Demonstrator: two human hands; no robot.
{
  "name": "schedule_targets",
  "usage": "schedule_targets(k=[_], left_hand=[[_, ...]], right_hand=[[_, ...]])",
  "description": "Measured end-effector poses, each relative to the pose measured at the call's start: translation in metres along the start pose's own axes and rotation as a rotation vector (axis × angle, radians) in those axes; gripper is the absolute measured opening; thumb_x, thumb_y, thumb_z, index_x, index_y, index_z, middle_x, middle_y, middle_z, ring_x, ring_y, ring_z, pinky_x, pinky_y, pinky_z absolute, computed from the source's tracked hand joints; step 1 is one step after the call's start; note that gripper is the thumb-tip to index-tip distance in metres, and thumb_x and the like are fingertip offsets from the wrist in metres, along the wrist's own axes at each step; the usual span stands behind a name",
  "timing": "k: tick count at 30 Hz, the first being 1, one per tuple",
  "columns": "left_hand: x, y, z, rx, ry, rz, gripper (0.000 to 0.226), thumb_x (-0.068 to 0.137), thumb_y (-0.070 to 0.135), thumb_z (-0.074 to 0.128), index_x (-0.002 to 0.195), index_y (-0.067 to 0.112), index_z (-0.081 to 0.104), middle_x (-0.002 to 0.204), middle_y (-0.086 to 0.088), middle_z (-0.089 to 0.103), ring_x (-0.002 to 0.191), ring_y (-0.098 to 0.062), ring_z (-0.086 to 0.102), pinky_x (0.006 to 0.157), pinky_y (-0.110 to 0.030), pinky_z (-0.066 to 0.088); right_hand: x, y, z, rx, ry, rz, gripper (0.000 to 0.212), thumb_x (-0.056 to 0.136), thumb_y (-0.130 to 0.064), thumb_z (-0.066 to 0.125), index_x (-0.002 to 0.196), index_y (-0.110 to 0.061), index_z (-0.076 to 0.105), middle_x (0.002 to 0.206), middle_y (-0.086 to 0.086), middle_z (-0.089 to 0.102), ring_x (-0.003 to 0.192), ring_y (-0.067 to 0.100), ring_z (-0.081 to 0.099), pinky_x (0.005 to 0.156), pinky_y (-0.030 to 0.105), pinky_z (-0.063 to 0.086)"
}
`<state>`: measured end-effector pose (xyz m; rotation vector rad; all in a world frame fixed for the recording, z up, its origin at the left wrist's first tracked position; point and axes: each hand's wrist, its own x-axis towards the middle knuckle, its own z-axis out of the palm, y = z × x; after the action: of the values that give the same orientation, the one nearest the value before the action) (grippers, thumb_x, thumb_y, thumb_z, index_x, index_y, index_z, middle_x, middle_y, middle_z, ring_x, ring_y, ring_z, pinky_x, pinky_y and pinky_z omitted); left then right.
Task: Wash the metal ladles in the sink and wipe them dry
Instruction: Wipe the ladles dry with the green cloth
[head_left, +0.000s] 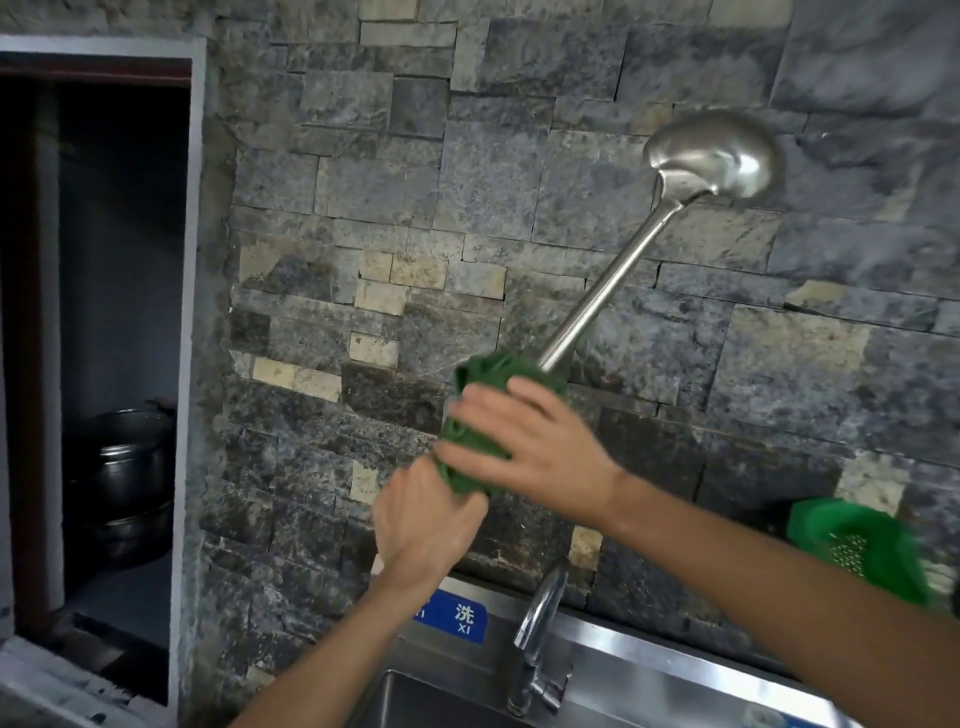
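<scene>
Against grey stone tiles, left hand (423, 519) grips the long, rigid steel ladle (613, 275) low while right hand (524, 441) wraps soft green cloth (480, 374) round its likely slick handle

Both forearms are raised up and forward. The left grip (423, 525) is curled into a closed fist just below the right grip (524, 441), whose fingers are wrapped leftward, thumb uppermost
</scene>
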<state>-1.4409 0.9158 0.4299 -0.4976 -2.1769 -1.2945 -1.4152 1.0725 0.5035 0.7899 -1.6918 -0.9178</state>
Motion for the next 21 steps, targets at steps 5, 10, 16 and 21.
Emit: schedule_targets(k=[5, 10, 16, 21], left_hand=[[-0.006, -0.022, -0.008, -0.069, -0.09, -0.011, 0.034, 0.082, 0.03, 0.067, 0.054, 0.018, 0.052, 0.05, 0.005, 0.057, 0.047, -0.014, 0.055, 0.051, -0.029, 0.047], [-0.007, -0.05, -0.024, -0.217, -0.274, -0.043, 0.049, 0.083, 0.034, 0.077, 0.049, 0.022, 0.044, 0.04, 0.011, 0.04, 0.038, -0.008, 0.036, 0.05, -0.028, 0.036], [0.001, -0.049, -0.045, -0.265, -0.281, 0.061, 0.032, 0.088, 0.037, 0.074, 0.076, 0.01, 0.061, 0.049, 0.012, 0.047, 0.044, -0.006, 0.045, 0.051, -0.028, 0.039], [-0.007, -0.054, -0.036, -0.128, 0.061, 0.277, 0.041, 0.085, 0.058, 0.067, 0.11, 0.025, 0.068, 0.086, 0.017, 0.055, 0.073, -0.002, 0.058, 0.061, -0.021, 0.047]], right_hand=[[-0.006, 0.02, 0.011, -0.107, 0.087, -0.148, 0.061, 0.089, -0.028, 0.078, 0.14, -0.039, 0.046, 0.142, -0.005, 0.059, 0.137, 0.018, 0.049, 0.123, 0.037, 0.024], [-0.007, 0.108, -0.015, -0.103, -0.055, 0.059, 0.083, 0.072, -0.025, 0.084, 0.142, -0.037, 0.041, 0.145, 0.003, 0.049, 0.136, 0.028, 0.041, 0.122, 0.044, 0.018], [-0.006, 0.141, -0.022, -0.214, -0.066, 0.21, 0.048, 0.093, -0.011, 0.07, 0.137, -0.028, 0.06, 0.135, 0.012, 0.061, 0.132, 0.034, 0.051, 0.118, 0.048, 0.027], [0.0, 0.132, -0.021, -0.273, -0.011, 0.286, 0.056, 0.087, -0.008, 0.075, 0.136, -0.029, 0.06, 0.141, 0.009, 0.058, 0.138, 0.032, 0.045, 0.122, 0.046, 0.019]])
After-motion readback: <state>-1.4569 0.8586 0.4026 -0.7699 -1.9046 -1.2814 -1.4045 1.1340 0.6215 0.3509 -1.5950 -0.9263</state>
